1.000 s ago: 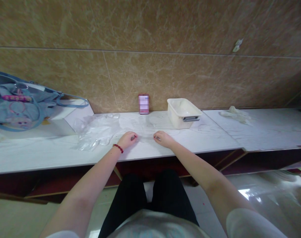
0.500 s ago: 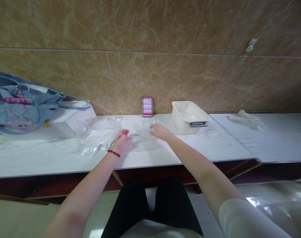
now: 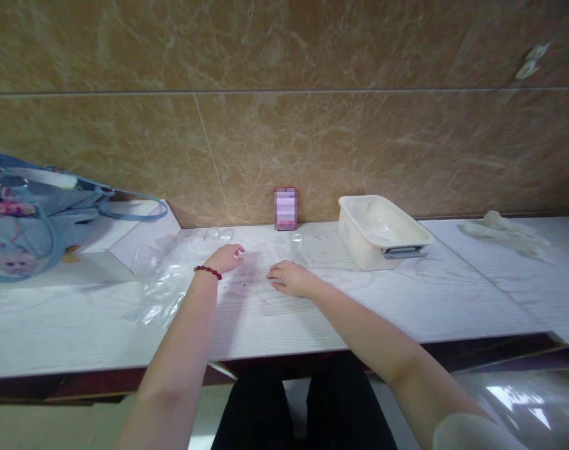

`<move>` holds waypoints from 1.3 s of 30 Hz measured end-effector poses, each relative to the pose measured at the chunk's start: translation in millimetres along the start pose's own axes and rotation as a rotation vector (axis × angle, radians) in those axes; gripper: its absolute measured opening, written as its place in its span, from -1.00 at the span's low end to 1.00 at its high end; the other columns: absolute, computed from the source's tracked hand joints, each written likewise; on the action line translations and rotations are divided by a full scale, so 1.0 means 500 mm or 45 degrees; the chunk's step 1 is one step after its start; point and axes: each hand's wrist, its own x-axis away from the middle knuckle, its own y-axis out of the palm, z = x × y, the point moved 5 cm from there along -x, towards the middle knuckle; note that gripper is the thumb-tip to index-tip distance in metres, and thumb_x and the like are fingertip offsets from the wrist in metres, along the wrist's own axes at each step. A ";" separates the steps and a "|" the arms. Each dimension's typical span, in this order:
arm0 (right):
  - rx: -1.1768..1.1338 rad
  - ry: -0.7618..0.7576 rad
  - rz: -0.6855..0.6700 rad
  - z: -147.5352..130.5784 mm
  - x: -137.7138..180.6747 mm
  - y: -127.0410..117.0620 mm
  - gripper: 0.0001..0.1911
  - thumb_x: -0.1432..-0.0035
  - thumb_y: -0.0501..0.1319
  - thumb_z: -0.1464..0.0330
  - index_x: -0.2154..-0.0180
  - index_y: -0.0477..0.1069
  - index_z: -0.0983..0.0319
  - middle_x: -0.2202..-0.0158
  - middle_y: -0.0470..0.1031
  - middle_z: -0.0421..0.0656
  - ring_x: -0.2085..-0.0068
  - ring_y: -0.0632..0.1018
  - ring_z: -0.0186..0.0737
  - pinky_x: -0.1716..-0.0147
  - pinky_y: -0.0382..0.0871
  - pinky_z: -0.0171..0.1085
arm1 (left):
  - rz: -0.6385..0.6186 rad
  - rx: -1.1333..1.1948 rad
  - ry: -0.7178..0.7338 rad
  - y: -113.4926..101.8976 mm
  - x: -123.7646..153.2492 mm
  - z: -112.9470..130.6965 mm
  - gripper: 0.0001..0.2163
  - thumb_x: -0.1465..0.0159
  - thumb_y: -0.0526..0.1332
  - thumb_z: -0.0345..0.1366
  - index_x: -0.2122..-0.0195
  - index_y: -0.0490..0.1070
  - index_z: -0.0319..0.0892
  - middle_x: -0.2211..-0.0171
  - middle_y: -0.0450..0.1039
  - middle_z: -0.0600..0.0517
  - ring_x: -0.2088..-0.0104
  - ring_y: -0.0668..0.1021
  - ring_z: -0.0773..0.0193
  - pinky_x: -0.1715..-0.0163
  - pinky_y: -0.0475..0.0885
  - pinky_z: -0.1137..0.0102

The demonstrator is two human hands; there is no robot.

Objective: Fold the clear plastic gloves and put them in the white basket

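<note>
My left hand (image 3: 227,257) hovers at the right edge of a pile of crumpled clear plastic bags (image 3: 165,284), its fingers bent but apart and nothing visible in them. A dark red bead bracelet (image 3: 208,272) circles that wrist. My right hand (image 3: 288,279) rests with fingers stretched out on a flat, see-through plastic bag (image 3: 279,306), whose outline is faint against the white wood-grain table (image 3: 359,319). Between the two hands lie a few tiny dark specks (image 3: 243,285), too small to name.
A cream plastic basket (image 3: 359,244) with a grey handle stands at right. Farther right lies a crumpled whitish glove or cloth (image 3: 509,231). A phone (image 3: 285,209) leans against the tiled wall (image 3: 359,137). On the left are a white box (image 3: 143,234) and a blue bag (image 3: 73,219).
My right hand has moved nearer to me and a little left over the flat plastic bag. My left hand has turned, its fingers now pointing right. The view has shifted slightly.
</note>
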 end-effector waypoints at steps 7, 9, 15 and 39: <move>0.049 0.219 -0.059 -0.009 0.011 0.002 -0.68 -0.08 0.07 0.29 0.09 0.33 0.13 0.02 0.31 -0.12 0.02 0.29 -0.16 0.09 0.18 -0.14 | -0.182 -0.294 0.176 0.034 0.008 0.013 -0.71 -0.03 0.08 -0.14 0.29 0.43 -0.15 0.34 0.42 -0.06 0.26 0.44 0.16 0.20 0.28 0.34; 0.045 0.238 -0.070 -0.010 0.012 0.002 -0.68 -0.07 0.07 0.29 0.09 0.33 0.13 0.01 0.30 -0.13 0.01 0.28 -0.15 0.08 0.18 -0.14 | -0.194 -0.308 0.219 0.037 0.013 0.020 -0.76 -0.03 0.08 -0.18 0.36 0.44 -0.14 0.36 0.40 -0.05 0.26 0.43 0.17 0.19 0.27 0.34; -0.006 0.195 -0.072 0.002 0.014 0.001 -0.67 -0.07 0.08 0.28 0.09 0.33 0.14 0.00 0.30 -0.13 0.00 0.28 -0.18 0.06 0.15 -0.16 | -0.200 -0.172 0.263 0.038 0.017 0.029 -0.67 -0.04 0.10 -0.16 0.18 0.37 -0.17 0.29 0.38 -0.06 0.24 0.42 0.19 0.18 0.26 0.35; -0.031 0.175 -0.020 0.012 0.010 0.009 -0.71 -0.06 0.09 0.29 0.13 0.35 0.12 0.06 0.34 -0.14 0.04 0.30 -0.16 0.11 0.13 -0.13 | -0.150 0.508 0.017 0.026 0.033 0.031 -0.65 0.08 0.22 -0.18 0.26 0.26 -0.15 0.62 0.33 0.17 0.60 0.39 0.34 0.62 0.21 0.48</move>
